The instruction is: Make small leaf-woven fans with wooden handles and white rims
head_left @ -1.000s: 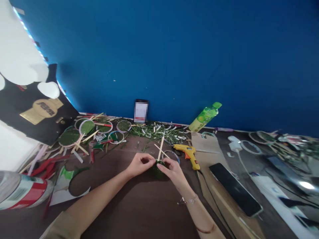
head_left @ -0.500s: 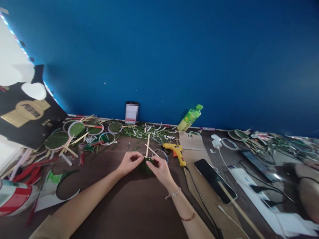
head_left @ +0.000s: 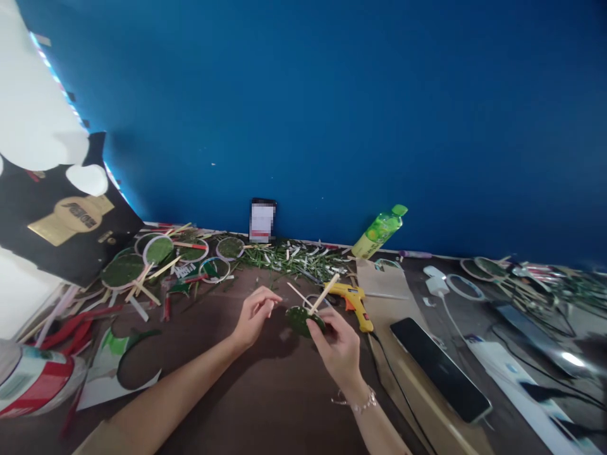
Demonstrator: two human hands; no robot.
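Observation:
My right hand (head_left: 337,344) is closed on a small round green fan (head_left: 298,321), its thumb on the near side and fingers behind. A flat wooden stick (head_left: 325,294) slants up and to the right from the fan, and a thinner stick (head_left: 298,294) crosses near its base. Left of the fan, apart from it, my left hand (head_left: 253,316) is held over the dark table with fingers loosely bent and nothing visible in them. Just beyond my right hand lies a yellow glue gun (head_left: 353,302) with a black cord.
Green and white scraps (head_left: 294,258) line the blue wall. Several similar fans (head_left: 123,268) are heaped at left, near a red-labelled jar (head_left: 40,379). A green bottle (head_left: 379,234) leans by the wall. On the right are cardboard (head_left: 382,276), a phone (head_left: 441,370) and a power strip (head_left: 512,385).
My left hand has let go of the green fan and drawn slightly apart from it. My right hand has carried the fan rightward, and its stick now leans to the right.

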